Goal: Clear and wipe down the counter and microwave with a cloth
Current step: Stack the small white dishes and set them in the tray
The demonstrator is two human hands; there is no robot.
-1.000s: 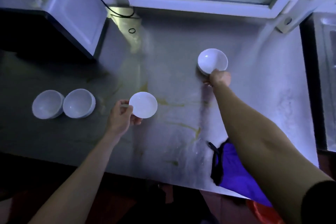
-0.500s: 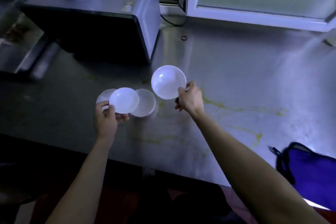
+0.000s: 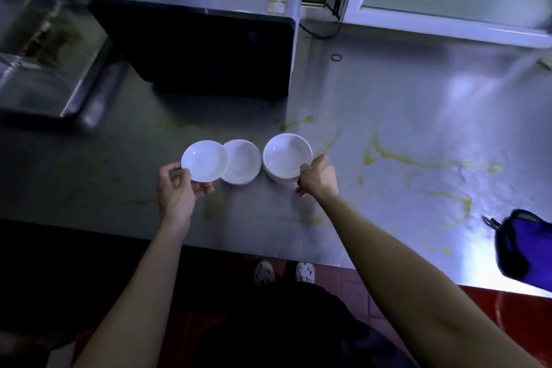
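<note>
- The left hand pinched a small dish by its rim.
- Between the hands, a bowl sat on the counter.
- The right hand gripped a second bowl by its rim; the dishes were probably light, slick and breakable, so rims suited.

Bowl in right hand now down atop lower bowl.

A smooth, glossy white glaze is seen on the saucer pinched by the left hand and on the bowl gripped by the right hand. Beneath both grips the counter is shown as brushed, reflective metal, smeared with yellowish streaks. Beyond them, the microwave is faced in glossy black.
</note>
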